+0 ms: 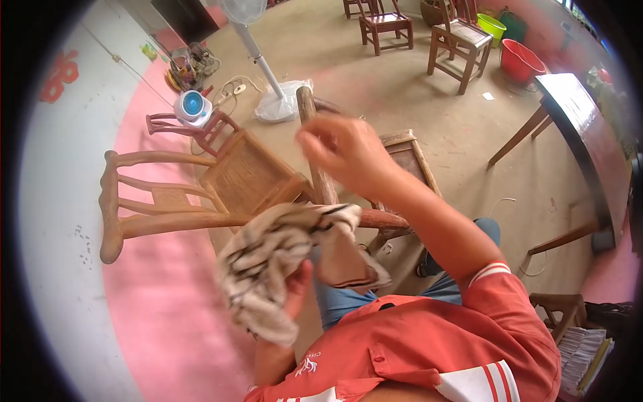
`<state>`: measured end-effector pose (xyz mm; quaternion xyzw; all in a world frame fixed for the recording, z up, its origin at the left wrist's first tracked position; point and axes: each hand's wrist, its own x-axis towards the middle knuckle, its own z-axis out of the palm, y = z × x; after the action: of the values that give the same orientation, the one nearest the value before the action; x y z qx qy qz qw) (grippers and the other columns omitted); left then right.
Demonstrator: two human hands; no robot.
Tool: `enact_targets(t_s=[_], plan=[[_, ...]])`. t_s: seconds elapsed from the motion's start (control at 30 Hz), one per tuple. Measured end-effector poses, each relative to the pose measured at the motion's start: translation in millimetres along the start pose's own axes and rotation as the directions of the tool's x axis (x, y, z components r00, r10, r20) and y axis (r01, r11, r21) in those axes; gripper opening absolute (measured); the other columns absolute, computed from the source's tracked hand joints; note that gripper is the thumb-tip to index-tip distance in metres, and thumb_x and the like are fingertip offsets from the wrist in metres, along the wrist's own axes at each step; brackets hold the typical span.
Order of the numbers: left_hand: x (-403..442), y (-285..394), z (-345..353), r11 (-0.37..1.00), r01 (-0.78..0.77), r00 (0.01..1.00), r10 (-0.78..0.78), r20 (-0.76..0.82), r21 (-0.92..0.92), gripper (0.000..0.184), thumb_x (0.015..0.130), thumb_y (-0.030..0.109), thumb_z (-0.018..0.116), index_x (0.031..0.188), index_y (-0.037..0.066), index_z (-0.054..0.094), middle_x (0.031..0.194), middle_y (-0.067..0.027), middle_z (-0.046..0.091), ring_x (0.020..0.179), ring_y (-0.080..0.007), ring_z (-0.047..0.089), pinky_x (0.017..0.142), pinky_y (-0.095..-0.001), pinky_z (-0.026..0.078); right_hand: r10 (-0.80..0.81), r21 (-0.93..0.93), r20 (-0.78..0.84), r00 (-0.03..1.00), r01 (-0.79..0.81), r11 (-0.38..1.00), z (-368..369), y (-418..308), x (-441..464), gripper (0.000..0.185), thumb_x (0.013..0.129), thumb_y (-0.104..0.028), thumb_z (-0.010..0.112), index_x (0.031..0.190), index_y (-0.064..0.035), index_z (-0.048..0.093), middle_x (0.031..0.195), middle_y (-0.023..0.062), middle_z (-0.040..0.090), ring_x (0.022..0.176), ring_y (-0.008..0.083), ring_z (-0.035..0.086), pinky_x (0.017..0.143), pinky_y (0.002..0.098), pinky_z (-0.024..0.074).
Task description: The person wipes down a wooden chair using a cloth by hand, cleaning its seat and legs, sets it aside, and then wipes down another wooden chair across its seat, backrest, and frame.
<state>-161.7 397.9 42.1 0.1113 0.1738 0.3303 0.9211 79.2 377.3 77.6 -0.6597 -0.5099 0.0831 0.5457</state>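
Note:
My left hand (297, 288) is closed around a bunched beige cloth (258, 268) with dark stripes, and the cloth partly hides its fingers. One end of the cloth drapes over the reddish rail of a wooden chair (385, 219) in front of me. My right hand (348, 151), slightly blurred, is raised beside that chair's upright post, fingers curled in. Whether anything is inside those fingers is hidden. A second wooden chair (248, 167) with a carved back stands to the left, its seat close to the post.
A small blue-and-white fan (193, 107) sits on a low chair at the left wall. Behind is a standing fan (258, 57) with its base in plastic. Further back are wooden chairs (462, 40) and a red tub (522, 61). A dark-edged table (576, 107) stands right.

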Motion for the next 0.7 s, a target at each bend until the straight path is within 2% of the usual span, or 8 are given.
enact_targets(t_s=[0.03,0.13,0.2,0.4,0.47,0.53,0.63,0.7], plan=[[-4.7,4.9,17.5,0.996,-0.050,0.997,0.054,-0.047,0.075,0.043,0.098,0.045,0.041,0.119,0.010,0.056,0.113,-0.0099,0.062,0.101,-0.0259,0.062,0.091,-0.0475,0.049,-0.001,-0.130,-0.018,1.000,-0.002,0.991,8.0,24.7,13.8,0.037,0.088,-0.027,0.060,0.116,-0.0015,0.060,0.104,0.0182,0.065,0.094,0.0276,0.063,0.083,0.0406,0.0500],[5.6,3.7,20.9,0.993,0.021,1.000,-0.021,0.004,0.118,0.050,0.096,0.053,0.039,0.112,0.009,0.057,0.106,-0.0109,0.062,0.093,-0.0275,0.061,0.085,-0.0474,0.049,0.230,-0.298,0.062,0.971,-0.202,0.933,52.5,77.2,39.4,0.067,0.085,-0.040,0.060,0.137,-0.0041,0.040,0.141,0.0227,0.041,0.130,0.0419,0.037,0.109,0.0475,0.0321],[25.5,-11.0,16.2,0.985,0.134,0.991,-0.136,0.016,0.106,0.055,0.094,0.058,0.037,0.107,0.008,0.057,0.101,-0.0116,0.061,0.088,-0.0286,0.060,0.081,-0.0473,0.049,0.281,-0.375,-0.026,0.959,-0.270,0.887,86.7,107.0,48.7,0.073,0.086,-0.040,0.056,0.145,-0.0062,0.029,0.149,0.0199,0.030,0.133,0.0390,0.035,0.105,0.0562,0.0327],[83.5,-71.3,4.4,0.883,0.468,0.882,-0.470,0.048,0.033,0.072,0.088,0.073,0.032,0.094,0.006,0.059,0.086,-0.0136,0.061,0.072,-0.0318,0.058,0.068,-0.0471,0.048,0.559,-0.165,0.135,0.818,-0.538,0.827,80.5,135.3,60.0,0.078,0.088,-0.039,0.054,0.151,-0.0154,0.014,0.139,0.0231,0.047,0.130,0.0417,0.043,0.105,0.0594,0.0303],[94.1,-83.0,-0.6,0.832,0.551,0.796,-0.547,0.260,0.065,0.081,0.085,0.079,0.030,0.095,0.005,0.061,0.087,-0.0161,0.064,0.075,-0.0349,0.060,0.073,-0.0500,0.049,0.489,-0.088,0.085,0.868,-0.482,0.872,64.1,153.5,65.9,0.079,0.088,-0.040,0.053,0.151,-0.0145,0.012,0.132,0.0264,0.053,0.123,0.0447,0.049,0.105,0.0576,0.0321],[90.7,-92.0,4.5,0.842,0.530,0.814,-0.537,0.220,0.098,0.080,0.088,0.075,0.029,0.094,0.002,0.059,0.079,-0.0172,0.061,0.073,-0.0382,0.060,0.068,-0.0498,0.051,0.385,-0.008,0.046,0.922,-0.385,0.923,47.5,157.7,58.9,0.079,0.088,-0.036,0.055,0.151,-0.0092,0.014,0.129,0.0328,0.052,0.120,0.0468,0.051,0.105,0.0472,0.0371],[90.0,-102.2,20.6,0.770,0.632,0.737,-0.560,0.378,-0.093,0.089,0.085,0.081,0.023,0.092,0.002,0.065,0.087,-0.0179,0.066,0.083,-0.0369,0.064,0.078,-0.0502,0.052,0.401,0.001,0.049,0.915,-0.402,0.916,24.3,145.0,55.0,0.079,0.088,-0.033,0.059,0.150,-0.0035,0.019,0.137,0.0313,0.045,0.129,0.0406,0.045,0.107,0.0413,0.0347],[97.4,-107.5,22.2,0.792,0.611,0.749,-0.585,0.311,0.018,0.087,0.084,0.081,0.025,0.089,0.004,0.066,0.084,-0.0168,0.066,0.079,-0.0367,0.065,0.074,-0.0504,0.053,0.431,0.060,0.075,0.899,-0.435,0.898,12.3,154.9,58.1,0.079,0.090,-0.031,0.060,0.150,-0.0010,0.019,0.146,0.0253,0.037,0.134,0.0318,0.039,0.108,0.0352,0.0328]])
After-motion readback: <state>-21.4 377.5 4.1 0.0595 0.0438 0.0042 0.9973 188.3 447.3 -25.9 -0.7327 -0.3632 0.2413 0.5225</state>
